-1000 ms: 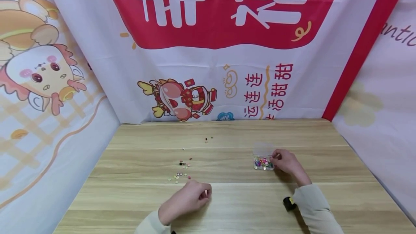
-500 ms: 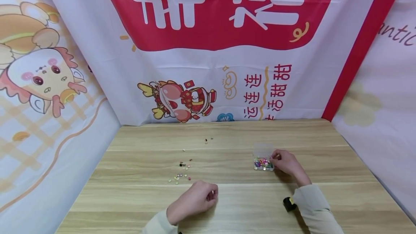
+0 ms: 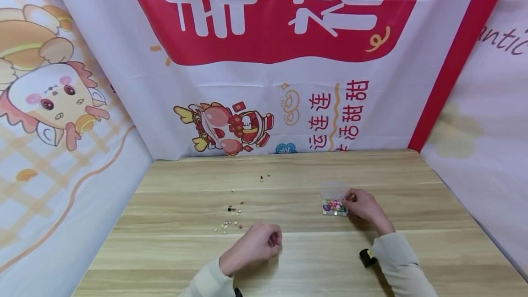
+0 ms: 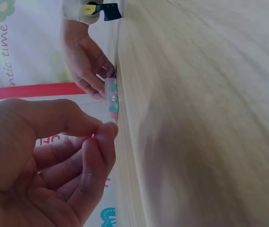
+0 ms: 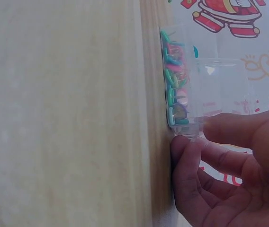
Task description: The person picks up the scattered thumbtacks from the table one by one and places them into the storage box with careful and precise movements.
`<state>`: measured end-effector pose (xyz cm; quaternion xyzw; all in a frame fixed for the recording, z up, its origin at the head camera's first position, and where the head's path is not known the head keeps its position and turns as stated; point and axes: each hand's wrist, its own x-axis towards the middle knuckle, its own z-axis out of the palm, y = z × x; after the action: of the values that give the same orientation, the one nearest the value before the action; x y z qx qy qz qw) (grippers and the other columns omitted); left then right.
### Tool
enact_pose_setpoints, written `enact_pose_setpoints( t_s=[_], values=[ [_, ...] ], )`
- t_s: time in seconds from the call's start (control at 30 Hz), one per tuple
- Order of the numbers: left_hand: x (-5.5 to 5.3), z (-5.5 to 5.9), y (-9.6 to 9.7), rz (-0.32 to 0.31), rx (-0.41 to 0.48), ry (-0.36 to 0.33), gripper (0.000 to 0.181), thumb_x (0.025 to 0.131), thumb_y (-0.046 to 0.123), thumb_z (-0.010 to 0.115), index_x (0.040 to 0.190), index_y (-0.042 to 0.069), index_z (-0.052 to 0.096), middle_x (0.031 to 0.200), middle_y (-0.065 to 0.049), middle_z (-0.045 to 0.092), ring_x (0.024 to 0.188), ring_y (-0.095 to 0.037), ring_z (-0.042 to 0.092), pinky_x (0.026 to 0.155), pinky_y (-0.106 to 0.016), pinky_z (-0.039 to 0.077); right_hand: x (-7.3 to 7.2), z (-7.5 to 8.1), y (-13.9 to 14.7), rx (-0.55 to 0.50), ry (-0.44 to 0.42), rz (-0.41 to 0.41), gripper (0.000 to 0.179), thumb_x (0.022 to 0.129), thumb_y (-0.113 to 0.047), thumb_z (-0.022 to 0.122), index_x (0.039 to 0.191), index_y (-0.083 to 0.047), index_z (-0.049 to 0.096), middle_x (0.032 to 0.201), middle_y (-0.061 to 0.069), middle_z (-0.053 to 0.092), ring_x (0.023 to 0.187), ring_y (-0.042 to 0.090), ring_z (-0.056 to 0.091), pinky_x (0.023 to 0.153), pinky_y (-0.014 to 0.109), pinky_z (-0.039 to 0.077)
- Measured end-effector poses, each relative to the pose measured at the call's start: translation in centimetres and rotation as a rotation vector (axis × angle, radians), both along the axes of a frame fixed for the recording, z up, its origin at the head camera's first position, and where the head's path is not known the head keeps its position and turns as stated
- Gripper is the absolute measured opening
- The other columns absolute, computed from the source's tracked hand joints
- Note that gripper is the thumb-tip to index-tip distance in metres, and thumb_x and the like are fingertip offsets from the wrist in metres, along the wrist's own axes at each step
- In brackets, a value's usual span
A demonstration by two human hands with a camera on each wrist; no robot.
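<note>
In the head view my left hand [image 3: 257, 244] hovers low over the table, left of centre. Its thumb and forefinger pinch a small red thumbtack [image 4: 93, 136], of which only a sliver shows in the left wrist view. To the right, my right hand [image 3: 365, 205] pinches the near end wall of a small clear plastic box [image 3: 329, 213]. The box rests on the table with its hinged lid [image 5: 222, 85] raised. Inside lie several coloured thumbtacks [image 5: 171, 97] in green, pink, blue and purple.
Left of centre several loose thumbtacks [image 3: 225, 226] are scattered on the wooden table [image 3: 297, 260]. A few tiny bits [image 3: 261, 178] lie farther back. Printed cloth [image 3: 239, 77] hangs behind the table and along both sides. A black wrist camera [image 3: 367, 257] sits by the right sleeve.
My left hand has moved right, away from the scattered thumbtacks, keeping its pinch. The right hand and the box have stayed in place. The head view has shifted slightly.
</note>
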<state>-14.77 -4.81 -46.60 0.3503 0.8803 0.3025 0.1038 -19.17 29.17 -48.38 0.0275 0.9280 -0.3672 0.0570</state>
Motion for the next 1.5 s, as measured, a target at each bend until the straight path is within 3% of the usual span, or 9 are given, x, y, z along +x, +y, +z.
enact_pose_setpoints(
  t_s=[0.23, 0.63, 0.8, 1.1, 1.5],
  values=[
    [-1.0, 0.3, 1.2, -0.012, 0.05, -0.053, 0.016, 0.078, -0.001, 0.077, 0.08, 0.011, 0.067, 0.076, 0.006, 0.066, 0.069, 0.005, 0.056, 0.068, -0.011, 0.051, 0.0, 0.1, 0.0, 0.007, -0.016, -0.008, 0.014, 0.095, -0.015, 0.062, 0.096, -0.001, 0.063, 0.087, 0.012, 0.067, 0.07, 0.017, 0.059, 0.062, 0.029, 0.047],
    [-4.0, 1.3, 4.3, -0.056, 0.106, -0.076, 0.003, 0.084, 0.007, 0.077, 0.083, 0.009, 0.074, 0.075, 0.006, 0.067, 0.066, 0.004, 0.055, 0.064, -0.014, 0.049, -0.4, 0.2, 0.1, 0.005, -0.033, -0.011, 0.014, 0.095, -0.016, 0.062, 0.096, -0.002, 0.063, 0.089, 0.012, 0.067, 0.073, 0.019, 0.059, 0.064, 0.029, 0.046],
    [-4.9, 1.5, 5.7, -0.023, 0.11, -0.082, 0.007, 0.084, 0.008, 0.076, 0.081, 0.014, 0.073, 0.074, 0.009, 0.066, 0.066, 0.003, 0.056, 0.064, -0.015, 0.049, -0.3, 0.3, 0.1, 0.009, -0.023, -0.002, 0.014, 0.095, -0.015, 0.062, 0.096, -0.001, 0.063, 0.09, 0.013, 0.067, 0.073, 0.019, 0.059, 0.064, 0.03, 0.047],
    [-6.0, 1.8, 8.2, 0.039, 0.119, -0.12, 0.004, 0.086, 0.012, 0.075, 0.083, 0.012, 0.073, 0.076, 0.008, 0.067, 0.067, 0.0, 0.058, 0.063, -0.016, 0.049, -0.1, 0.3, -0.1, 0.015, -0.039, -0.016, 0.014, 0.095, -0.016, 0.063, 0.095, -0.002, 0.063, 0.091, 0.013, 0.067, 0.074, 0.02, 0.058, 0.064, 0.029, 0.046],
    [-7.9, 0.8, 11.4, 0.032, 0.087, -0.001, 0.008, 0.091, 0.012, 0.071, 0.083, 0.013, 0.07, 0.077, 0.006, 0.067, 0.064, 0.0, 0.054, 0.058, -0.014, 0.046, -0.1, 0.3, -0.1, -0.001, -0.021, -0.017, 0.012, 0.094, -0.015, 0.064, 0.093, -0.002, 0.063, 0.085, 0.011, 0.066, 0.071, 0.018, 0.058, 0.063, 0.029, 0.046]
  ],
)
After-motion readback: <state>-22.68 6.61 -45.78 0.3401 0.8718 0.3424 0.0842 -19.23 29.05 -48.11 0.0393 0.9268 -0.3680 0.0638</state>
